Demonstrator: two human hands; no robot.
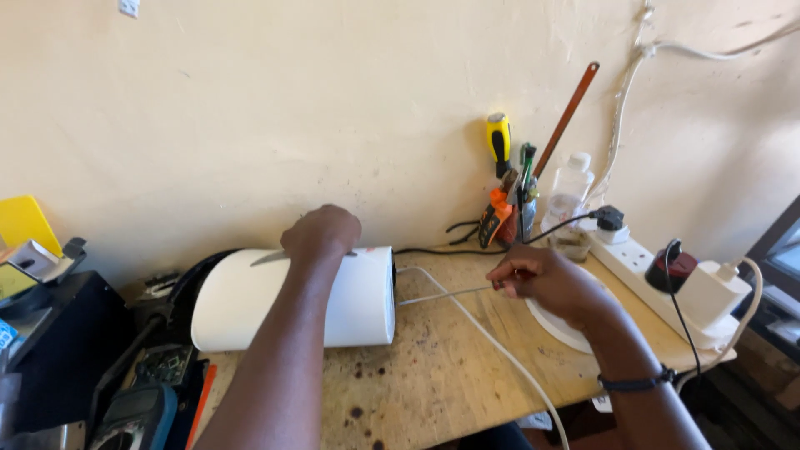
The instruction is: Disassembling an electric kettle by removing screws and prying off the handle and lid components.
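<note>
Left hand (pixel 321 236) arched over white housing (pixel 293 298) — fingers clamp a metal blade (pixel 271 257). Right hand (pixel 546 282) level above worktop (pixel 450 367) — fingers pinch a thin rod (pixel 442 294).

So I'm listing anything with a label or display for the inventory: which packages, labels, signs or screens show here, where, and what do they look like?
Small screen: far left edge, yellow-green lit panel on a dark device.
Handheld meter: bottom left, dark grey with blue casing, display barely visible.
Clear plastic bottle: against the wall, white cap, label not discernible.
Pale tag: top left on the wall, small and whitish.
</note>
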